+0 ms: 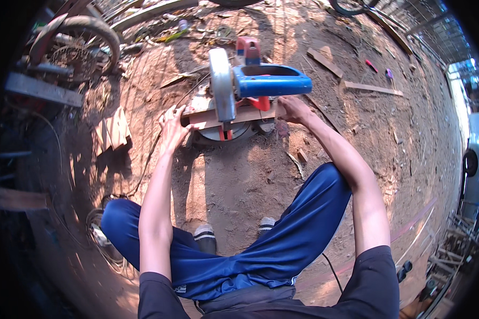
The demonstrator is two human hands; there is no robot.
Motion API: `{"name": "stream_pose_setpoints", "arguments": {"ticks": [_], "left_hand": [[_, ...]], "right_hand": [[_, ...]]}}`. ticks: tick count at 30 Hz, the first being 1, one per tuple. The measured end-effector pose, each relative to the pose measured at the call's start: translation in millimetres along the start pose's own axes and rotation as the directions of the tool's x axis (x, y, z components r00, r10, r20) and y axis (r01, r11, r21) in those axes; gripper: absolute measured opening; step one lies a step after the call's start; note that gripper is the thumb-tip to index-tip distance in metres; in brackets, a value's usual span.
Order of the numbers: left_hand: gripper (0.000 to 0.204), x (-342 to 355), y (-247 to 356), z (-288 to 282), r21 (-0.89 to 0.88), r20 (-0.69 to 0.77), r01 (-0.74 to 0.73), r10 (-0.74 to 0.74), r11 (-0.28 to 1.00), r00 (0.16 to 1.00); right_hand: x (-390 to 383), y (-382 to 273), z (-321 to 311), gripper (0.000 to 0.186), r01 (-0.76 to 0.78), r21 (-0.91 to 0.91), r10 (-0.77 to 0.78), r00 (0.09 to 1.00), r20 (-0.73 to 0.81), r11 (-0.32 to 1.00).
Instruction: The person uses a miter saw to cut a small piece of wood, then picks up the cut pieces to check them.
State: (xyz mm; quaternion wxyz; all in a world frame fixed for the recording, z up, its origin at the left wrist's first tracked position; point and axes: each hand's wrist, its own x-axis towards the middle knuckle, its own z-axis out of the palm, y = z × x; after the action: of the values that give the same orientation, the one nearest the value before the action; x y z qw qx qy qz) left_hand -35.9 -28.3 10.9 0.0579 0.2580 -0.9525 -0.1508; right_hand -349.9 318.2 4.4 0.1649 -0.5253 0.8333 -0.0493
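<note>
In front of my feet a miter saw with a blue handle and a silver blade guard stands on the dirt ground. Across its round base lies a wooden board, partly hidden under the guard. My left hand grips the board's left end, thumb on the near side and fingers at the far edge. At the right end, my right hand has its fingers bent round the wood; the fingertips are partly hidden. Neither hand touches the saw's handle.
Cut wood pieces lie at the left, near a spoked wheel and a cable. To the right are a loose strip of wood, a short plank, a red-handled tool and a purple one.
</note>
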Motion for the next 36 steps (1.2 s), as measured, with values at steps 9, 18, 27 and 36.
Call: {"name": "stream_pose_setpoints", "arguments": {"ticks": [9, 18, 27, 36], "left_hand": [[0.095, 2, 0, 0, -0.110, 0.009, 0.026, -0.026, 0.994, 1.000], [0.098, 4, 2, -3, -0.083, 0.098, 0.091, -0.083, 0.992, 0.992], [0.094, 3, 1, -5, -0.104, 0.050, 0.048, -0.043, 0.993, 0.998], [0.092, 3, 3, -3, -0.113, 0.031, 0.054, -0.051, 0.992, 0.998]], "right_hand": [[-4, -14, -13, 0.049, 0.047, 0.017, -0.048, 0.998, 0.034, 0.999], [-8, -36, -32, 0.063, 0.038, 0.115, -0.047, 0.996, 0.077, 0.993], [-4, -22, -19, 0.063, 0.112, 0.078, -0.113, 0.994, 0.007, 0.991], [-8, -35, -31, 0.056, 0.113, 0.032, -0.112, 0.993, -0.023, 0.993]]}}
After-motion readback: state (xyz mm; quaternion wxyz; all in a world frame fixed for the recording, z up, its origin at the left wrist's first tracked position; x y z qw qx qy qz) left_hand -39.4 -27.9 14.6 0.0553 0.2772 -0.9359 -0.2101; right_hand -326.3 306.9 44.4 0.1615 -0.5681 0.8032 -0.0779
